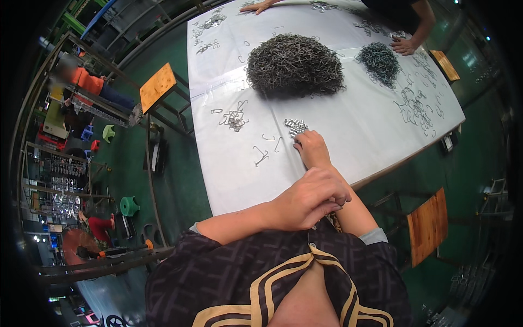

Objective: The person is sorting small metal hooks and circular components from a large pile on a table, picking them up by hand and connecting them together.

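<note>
My left hand (314,199) is closed in a pinch close to my chest. From under its fingers hangs a thin, bent wire hook (309,235), partly hidden by the hand. Farther out, my right hand (313,148) reaches past the left one to a small pile of short, shiny metal pieces (296,127). Its fingers are curled together at the pile's near edge, and what they hold, if anything, is hidden. Left of that hand, a few loose wire hooks (261,156) lie on the white-covered table (234,182).
A big heap of dark wire hooks (294,65) stands mid-table, with a smaller heap (378,64) to its right. Scattered hooks (417,109) lie right, a little cluster (235,120) left. Across the table, another person's hand (403,46) rests. Wooden stools (158,87) flank the table.
</note>
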